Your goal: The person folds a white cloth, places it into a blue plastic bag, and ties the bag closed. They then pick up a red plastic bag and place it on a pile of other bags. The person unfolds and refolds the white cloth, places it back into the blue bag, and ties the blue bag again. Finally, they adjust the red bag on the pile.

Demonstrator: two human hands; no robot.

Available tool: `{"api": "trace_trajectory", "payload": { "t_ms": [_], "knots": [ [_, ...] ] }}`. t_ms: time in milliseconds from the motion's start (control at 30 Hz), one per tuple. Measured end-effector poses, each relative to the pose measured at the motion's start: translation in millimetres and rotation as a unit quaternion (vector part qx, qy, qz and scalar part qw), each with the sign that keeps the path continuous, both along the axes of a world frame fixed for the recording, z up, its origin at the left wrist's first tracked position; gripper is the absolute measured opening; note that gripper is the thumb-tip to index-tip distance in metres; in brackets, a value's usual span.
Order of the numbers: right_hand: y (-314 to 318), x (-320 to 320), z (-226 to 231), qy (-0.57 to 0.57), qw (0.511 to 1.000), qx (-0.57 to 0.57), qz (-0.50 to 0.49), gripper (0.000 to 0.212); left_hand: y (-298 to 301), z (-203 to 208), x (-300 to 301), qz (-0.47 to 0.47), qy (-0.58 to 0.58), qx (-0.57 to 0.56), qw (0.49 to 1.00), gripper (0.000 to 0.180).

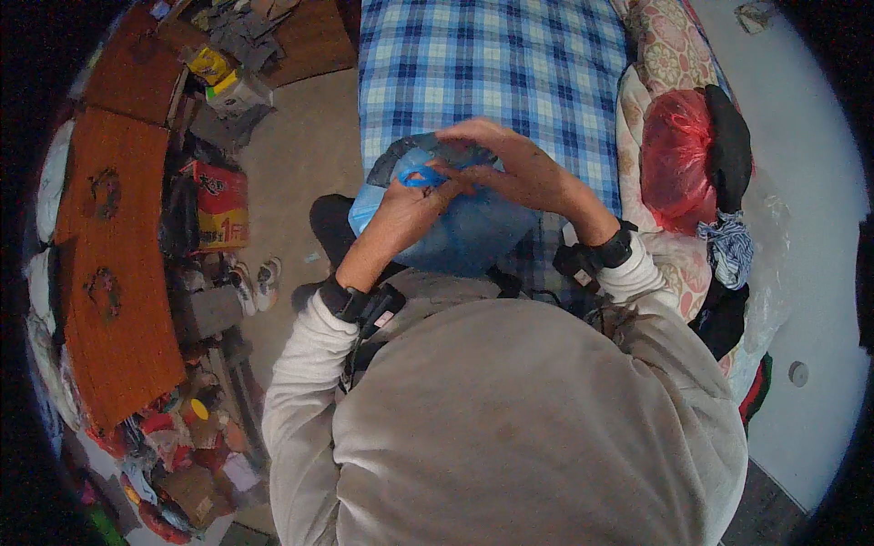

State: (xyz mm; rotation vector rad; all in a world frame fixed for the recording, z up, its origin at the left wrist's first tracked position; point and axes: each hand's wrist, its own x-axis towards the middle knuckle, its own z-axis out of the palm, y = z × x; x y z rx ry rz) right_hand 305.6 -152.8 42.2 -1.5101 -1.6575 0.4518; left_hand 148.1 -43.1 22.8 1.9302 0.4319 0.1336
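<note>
A translucent blue plastic bag [473, 232] bulges in front of my body at the near edge of the bed, with dark contents showing at its top. My left hand [411, 207] is closed on the bag's gathered neck, where a bright blue loop of plastic [420, 173] sticks up. Across from it, my right hand [533, 173] arches over the bag's top. Its thumb reaches toward the left fingers, and it seems to grip the plastic; the fingertips are partly hidden. Both wrists wear black straps with small devices.
Blue plaid bedding [492, 64] spreads ahead. To the right lie a red plastic bag [678, 159], dark clothing [728, 141] and patterned bedding [675, 41]. On the left stand a wooden cabinet [118, 273], a red and yellow box [221, 207] and shoes [266, 284] on the floor.
</note>
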Motion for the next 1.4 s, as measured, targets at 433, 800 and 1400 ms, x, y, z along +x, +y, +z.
{"api": "trace_trajectory", "payload": {
  "t_ms": [433,800,1400],
  "knots": [
    [-45.4,7.4,-6.5,0.12,0.978,-0.169,-0.033,0.014,17.8,3.8,-10.5,-0.077,-0.055,-0.091,0.991,0.014],
    [-46.8,-2.5,-33.1,0.087,0.992,-0.064,-0.07,0.013,1.4,-7.9,-1.7,-0.073,-0.159,0.035,0.984,0.023],
    [-15.9,12.4,-70.7,0.186,0.974,-0.127,0.04,0.017,-4.7,4.7,8.4,-0.039,-0.165,0.395,0.903,0.025]
  ]
}}
